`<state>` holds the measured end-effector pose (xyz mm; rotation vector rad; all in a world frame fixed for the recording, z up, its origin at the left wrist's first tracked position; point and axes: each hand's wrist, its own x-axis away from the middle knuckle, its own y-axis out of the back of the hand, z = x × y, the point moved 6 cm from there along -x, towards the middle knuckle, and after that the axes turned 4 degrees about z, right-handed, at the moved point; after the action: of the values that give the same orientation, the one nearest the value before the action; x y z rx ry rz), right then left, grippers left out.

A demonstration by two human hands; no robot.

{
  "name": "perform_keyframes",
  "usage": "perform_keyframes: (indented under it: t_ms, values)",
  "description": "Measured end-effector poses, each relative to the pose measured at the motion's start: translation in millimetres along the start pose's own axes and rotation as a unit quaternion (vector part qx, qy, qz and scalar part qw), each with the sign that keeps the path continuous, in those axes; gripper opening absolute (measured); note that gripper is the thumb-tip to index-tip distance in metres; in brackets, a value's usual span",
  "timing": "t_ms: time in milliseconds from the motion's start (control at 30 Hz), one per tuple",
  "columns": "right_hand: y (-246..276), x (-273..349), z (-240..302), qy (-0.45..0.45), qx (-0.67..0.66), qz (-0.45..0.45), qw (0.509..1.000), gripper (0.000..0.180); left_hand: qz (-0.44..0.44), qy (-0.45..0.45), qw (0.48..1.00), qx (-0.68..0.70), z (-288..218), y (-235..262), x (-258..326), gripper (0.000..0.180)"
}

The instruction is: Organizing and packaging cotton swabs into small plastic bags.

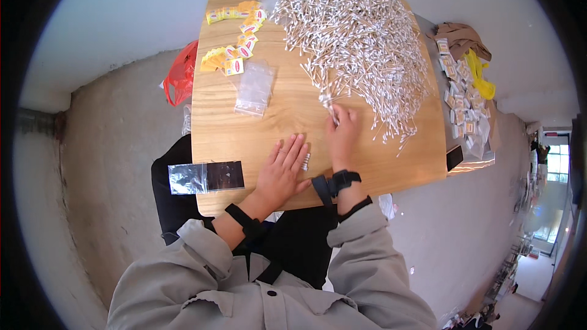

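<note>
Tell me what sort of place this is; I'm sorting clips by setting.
Probably a makeshift hand-packing spot in a bare room: a wooden table on a concrete floor, a big heap of cotton swabs, clear bags and orange labels.

Right hand [342, 137] fingertips buried in cotton swab pile [361, 43]; grip unclear.

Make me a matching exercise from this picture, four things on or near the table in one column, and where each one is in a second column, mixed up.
Things:
1. heap of cotton swabs
2. orange and yellow labels
3. red plastic bag
4. left hand

Places:
A. flat on the wooden table, near edge
B. on the floor, left of the table
C. far right part of the table
D. far left part of the table

Pairs: 1-C, 2-D, 3-B, 4-A
</note>
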<state>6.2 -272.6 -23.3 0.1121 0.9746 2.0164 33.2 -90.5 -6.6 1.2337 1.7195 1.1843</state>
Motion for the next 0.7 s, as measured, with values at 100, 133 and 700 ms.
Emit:
perform_keyframes:
  t_ms: [100,133,700]
  values:
    - [-4,29,18,0.032,-0.049,0.04,0.997,0.027,-0.022,0.022,0.999,-0.015,3,3,1,0.091]
    - [-3,35,22,0.031,-0.049,0.045,0.997,0.027,-0.019,0.026,0.999,-0.012,4,2,1,0.091]
    - [-5,-5,40,0.128,-0.037,0.193,0.972,0.01,-0.016,0.006,1.0,-0.008,1,-2,1,0.09]
